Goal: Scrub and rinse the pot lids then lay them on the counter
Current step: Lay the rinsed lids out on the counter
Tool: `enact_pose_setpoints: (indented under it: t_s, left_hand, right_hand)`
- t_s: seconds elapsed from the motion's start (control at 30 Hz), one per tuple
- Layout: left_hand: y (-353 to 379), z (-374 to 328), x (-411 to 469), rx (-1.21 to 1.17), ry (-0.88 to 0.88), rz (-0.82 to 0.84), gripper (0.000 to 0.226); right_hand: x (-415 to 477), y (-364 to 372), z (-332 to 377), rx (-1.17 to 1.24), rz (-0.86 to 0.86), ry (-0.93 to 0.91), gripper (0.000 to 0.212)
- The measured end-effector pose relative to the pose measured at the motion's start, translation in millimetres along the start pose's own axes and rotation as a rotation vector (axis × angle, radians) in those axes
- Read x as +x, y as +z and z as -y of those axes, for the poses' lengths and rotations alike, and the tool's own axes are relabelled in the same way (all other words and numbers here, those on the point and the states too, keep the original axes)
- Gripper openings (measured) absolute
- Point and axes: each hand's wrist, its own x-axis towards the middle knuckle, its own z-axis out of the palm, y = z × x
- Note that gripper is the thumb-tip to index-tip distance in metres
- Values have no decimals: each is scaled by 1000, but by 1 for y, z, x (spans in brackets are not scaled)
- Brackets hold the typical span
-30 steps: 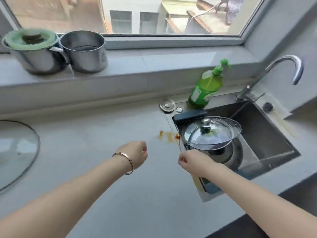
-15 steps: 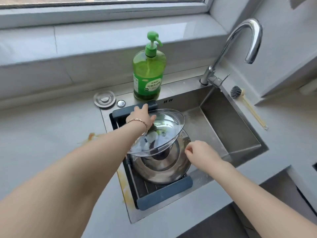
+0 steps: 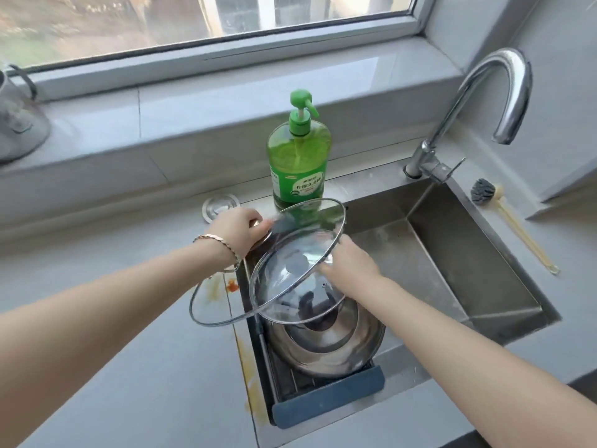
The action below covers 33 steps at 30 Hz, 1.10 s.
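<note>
I stand at a steel sink [image 3: 452,253]. My left hand [image 3: 237,232] grips the knob of a large glass lid [image 3: 226,302], tilted over the sink's left edge. In front of it, a smaller glass lid [image 3: 290,292] is also tilted, and my right hand [image 3: 350,270] holds it by its right rim, fingers against the glass. Under both, a steel lid [image 3: 339,347] with a dark knob lies on a drain rack [image 3: 326,402] at the sink's left end.
A green dish soap bottle [image 3: 298,163] stands behind the sink, with a sink plug [image 3: 219,206] to its left. The faucet [image 3: 478,85] arches over the back right corner, and a brush [image 3: 484,194] lies beside it. Orange stains [image 3: 226,286] mark the counter. A steel pot [image 3: 16,124] sits on the sill.
My left hand lifted the large glass lid up and to the left, off the stack. My right hand moved from the steel lid's rim up to the smaller glass lid.
</note>
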Motion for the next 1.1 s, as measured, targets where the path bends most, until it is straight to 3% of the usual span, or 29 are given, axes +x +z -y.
enact_pose_setpoints:
  t_s: [0.1,0.23,0.43,0.6,0.87,1.1]
  left_hand:
    - [-24,19,-20,-45,-51,-62,31]
    - [-34,57,-41,-75,-127,-93,26]
    - [-41,122,-74,-14,-219,-123,27]
    - [-54,195,-116,51,-301,-148,25]
    - [-76,324,-216,13,-454,-173,17]
    - [-106,480,-311,72,-585,-162,24]
  right_hand:
    - [32,14,32,-138,98,-101,55]
    - [49,28,54,-279,199,-50,47]
    - [40,28,68,-392,149,-36,27]
    - [9,13,100,-388,78,-93,26]
    - [-55,29,237,-381,-3,-353,11]
    - [-107,111,385,-287,7,-403,22]
